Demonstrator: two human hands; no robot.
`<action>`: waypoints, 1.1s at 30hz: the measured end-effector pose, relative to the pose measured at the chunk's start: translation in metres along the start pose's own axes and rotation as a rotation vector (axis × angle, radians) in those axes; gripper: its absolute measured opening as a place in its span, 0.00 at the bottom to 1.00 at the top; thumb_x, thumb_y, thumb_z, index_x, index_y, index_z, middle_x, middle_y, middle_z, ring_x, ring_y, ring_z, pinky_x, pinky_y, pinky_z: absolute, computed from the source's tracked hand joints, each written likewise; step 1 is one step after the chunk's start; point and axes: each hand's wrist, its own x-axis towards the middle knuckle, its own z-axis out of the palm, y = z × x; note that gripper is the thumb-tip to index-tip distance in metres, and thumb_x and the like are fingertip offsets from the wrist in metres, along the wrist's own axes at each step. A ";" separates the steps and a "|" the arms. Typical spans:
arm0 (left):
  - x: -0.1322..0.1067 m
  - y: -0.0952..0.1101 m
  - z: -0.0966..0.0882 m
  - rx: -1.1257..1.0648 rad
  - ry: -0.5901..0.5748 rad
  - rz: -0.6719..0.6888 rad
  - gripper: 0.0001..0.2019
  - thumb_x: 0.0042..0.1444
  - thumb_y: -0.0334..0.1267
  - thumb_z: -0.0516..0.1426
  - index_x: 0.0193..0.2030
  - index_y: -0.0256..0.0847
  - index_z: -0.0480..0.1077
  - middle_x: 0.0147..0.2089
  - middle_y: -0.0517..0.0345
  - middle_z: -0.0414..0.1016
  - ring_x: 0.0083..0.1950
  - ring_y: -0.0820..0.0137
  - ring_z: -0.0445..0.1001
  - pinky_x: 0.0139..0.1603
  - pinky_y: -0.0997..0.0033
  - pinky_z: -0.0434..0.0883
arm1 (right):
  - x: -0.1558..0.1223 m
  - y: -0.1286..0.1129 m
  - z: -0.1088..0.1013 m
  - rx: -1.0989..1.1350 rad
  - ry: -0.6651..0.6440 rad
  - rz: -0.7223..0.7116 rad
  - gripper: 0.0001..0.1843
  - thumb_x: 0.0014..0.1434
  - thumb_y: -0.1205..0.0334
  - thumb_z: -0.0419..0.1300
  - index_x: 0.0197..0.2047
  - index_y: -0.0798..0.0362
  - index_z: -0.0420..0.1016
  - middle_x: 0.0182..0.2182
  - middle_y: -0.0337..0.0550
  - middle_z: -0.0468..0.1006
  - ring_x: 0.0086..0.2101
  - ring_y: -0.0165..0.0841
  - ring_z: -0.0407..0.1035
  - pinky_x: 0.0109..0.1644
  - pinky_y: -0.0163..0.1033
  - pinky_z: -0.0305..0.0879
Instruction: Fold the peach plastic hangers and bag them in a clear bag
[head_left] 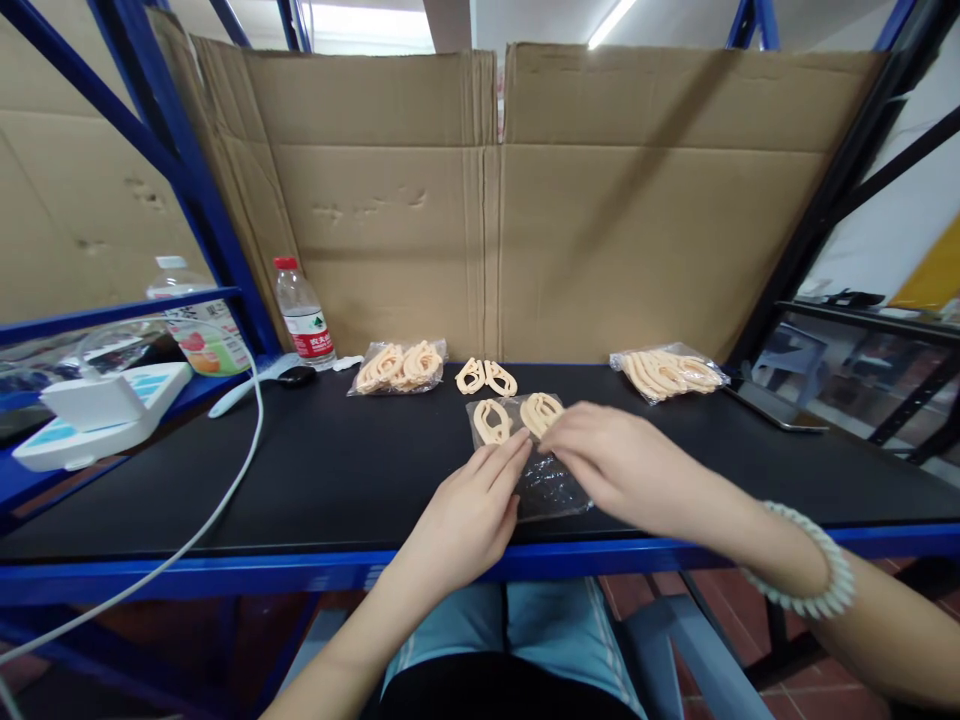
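Note:
A clear plastic bag (553, 490) lies flat on the black table in front of me. Two beige looped pieces rest at its far end, a left piece (492, 422) and a right piece (540, 412); whether they are inside the bag or on it, I cannot tell. My left hand (474, 505) lies with fingers stretched over the bag, tips just below the pieces. With its fingers bent together, my right hand (611, 462) grips the near edge of the right piece; its fingertips are partly hidden. Just beyond the bag lies a beige two-part looped piece (486, 377).
Filled bags of beige pieces lie at the back, a left bag (399, 367) and a right bag (667, 372). A red-capped water bottle (304, 315) stands back left. A white cable (238, 480) crosses the left side near a power strip (105, 420). Cardboard (375, 220) walls the back.

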 end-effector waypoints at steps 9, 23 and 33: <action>-0.002 -0.002 -0.001 0.038 -0.027 -0.005 0.28 0.59 0.29 0.49 0.67 0.36 0.49 0.68 0.45 0.54 0.64 0.60 0.60 0.61 0.55 0.66 | 0.114 0.129 0.083 -0.020 -0.174 -0.068 0.41 0.49 0.80 0.56 0.65 0.51 0.55 0.65 0.51 0.54 0.61 0.44 0.52 0.58 0.52 0.57; -0.002 -0.001 -0.001 0.030 -0.057 -0.014 0.26 0.60 0.31 0.48 0.66 0.34 0.52 0.67 0.46 0.56 0.64 0.61 0.61 0.62 0.58 0.65 | 0.127 0.166 0.124 0.135 -0.336 -0.087 0.48 0.45 0.78 0.62 0.68 0.53 0.50 0.65 0.57 0.54 0.62 0.43 0.52 0.62 0.47 0.54; -0.002 -0.001 -0.002 0.006 -0.056 -0.016 0.27 0.60 0.30 0.49 0.66 0.37 0.51 0.67 0.46 0.57 0.63 0.60 0.62 0.60 0.56 0.67 | 0.156 0.150 0.121 0.041 -0.384 -0.112 0.37 0.48 0.79 0.57 0.61 0.47 0.64 0.60 0.49 0.64 0.57 0.42 0.62 0.55 0.44 0.63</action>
